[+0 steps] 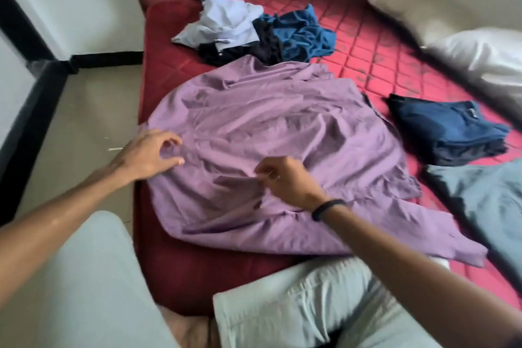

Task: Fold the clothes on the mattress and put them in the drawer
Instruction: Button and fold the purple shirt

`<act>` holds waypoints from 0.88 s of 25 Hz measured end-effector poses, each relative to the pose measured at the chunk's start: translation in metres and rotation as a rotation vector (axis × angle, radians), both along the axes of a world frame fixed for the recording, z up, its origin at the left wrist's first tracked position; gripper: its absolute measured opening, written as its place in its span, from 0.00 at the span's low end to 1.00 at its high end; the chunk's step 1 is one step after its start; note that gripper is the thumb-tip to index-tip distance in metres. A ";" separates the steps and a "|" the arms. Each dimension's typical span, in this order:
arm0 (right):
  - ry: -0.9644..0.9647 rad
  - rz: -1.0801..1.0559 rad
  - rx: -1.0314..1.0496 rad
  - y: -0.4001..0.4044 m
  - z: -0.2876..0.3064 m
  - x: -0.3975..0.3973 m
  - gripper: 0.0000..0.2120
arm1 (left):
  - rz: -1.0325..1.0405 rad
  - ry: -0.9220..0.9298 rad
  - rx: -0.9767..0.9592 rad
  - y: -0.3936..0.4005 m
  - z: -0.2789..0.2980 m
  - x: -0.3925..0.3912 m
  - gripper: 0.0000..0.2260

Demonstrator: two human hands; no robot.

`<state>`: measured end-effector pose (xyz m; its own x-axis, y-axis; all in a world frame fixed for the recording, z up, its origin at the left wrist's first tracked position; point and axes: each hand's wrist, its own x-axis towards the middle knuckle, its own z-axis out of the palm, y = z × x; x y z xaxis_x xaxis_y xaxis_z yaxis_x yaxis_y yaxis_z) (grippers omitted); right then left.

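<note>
Spread across the near half of the red mattress (375, 45) lies a purple shirt (268, 133), wrinkled and not yet folded. The left hand (149, 155) rests at the shirt's left edge, thumb and forefinger curled toward each other; it seems to pinch the fabric there, though the blur makes that hard to confirm. The right hand (285, 181), a black band (327, 207) at its wrist, pinches a raised pleat of cloth near the middle of the shirt's near part. Beyond the shirt sits an unfolded heap: a pale blue garment (223, 20), a black one (254, 45) and a teal one (305, 34), touching one another. To the right, a folded navy stack (449, 127) lies on the mattress, with a grey-blue garment (485, 206) just beside it, nearer the camera. Pillows (452, 25) lie at the far right. The person's knees in pale shorts (296, 305) meet the mattress edge.
</note>
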<state>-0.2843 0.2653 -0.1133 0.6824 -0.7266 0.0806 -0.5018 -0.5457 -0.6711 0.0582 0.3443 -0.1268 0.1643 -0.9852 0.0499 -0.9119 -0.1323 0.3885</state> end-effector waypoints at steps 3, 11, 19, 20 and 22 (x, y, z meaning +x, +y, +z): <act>0.376 -0.227 -0.110 -0.068 -0.004 -0.102 0.14 | -0.350 0.001 0.291 0.021 0.003 -0.049 0.26; 0.792 -0.203 -0.074 -0.103 -0.028 -0.257 0.13 | -0.592 -0.401 0.242 0.057 -0.009 -0.100 0.29; 0.473 -0.638 0.089 -0.106 -0.043 -0.269 0.16 | -0.466 -0.274 0.534 0.066 0.014 -0.090 0.10; 0.507 -0.634 0.089 -0.105 -0.044 -0.269 0.20 | -0.456 -0.283 0.558 0.066 0.015 -0.088 0.09; 0.540 -0.654 0.097 -0.101 -0.042 -0.269 0.27 | -0.435 -0.314 0.583 0.063 0.017 -0.085 0.11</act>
